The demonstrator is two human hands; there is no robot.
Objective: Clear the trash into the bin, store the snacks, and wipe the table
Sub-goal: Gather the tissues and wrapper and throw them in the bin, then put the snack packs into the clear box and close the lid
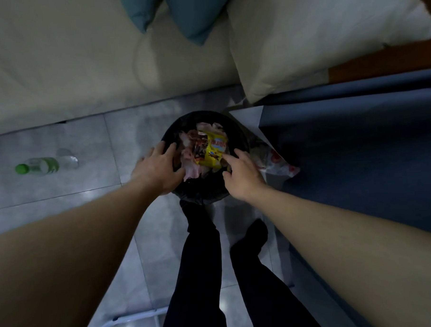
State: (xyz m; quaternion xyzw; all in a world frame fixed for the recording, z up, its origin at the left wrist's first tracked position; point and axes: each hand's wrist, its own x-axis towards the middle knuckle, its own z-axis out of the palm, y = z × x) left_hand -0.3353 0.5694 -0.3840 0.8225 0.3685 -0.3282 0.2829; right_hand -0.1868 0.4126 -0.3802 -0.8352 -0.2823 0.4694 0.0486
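A round black bin with a black liner stands on the tiled floor in front of my feet. Inside it lie a yellow snack wrapper and crumpled pinkish paper. My left hand rests flat on the bin's left rim, fingers spread, its thumb against the pink paper. My right hand hovers over the bin's right side, index finger touching the yellow wrapper's edge, the other fingers curled. Neither hand grips anything.
A clear plastic bottle with a green cap lies on the floor at left. A white-and-red plastic bag sits beside the bin at right, under a blue cloth-covered table edge. A bed with pillows lies ahead.
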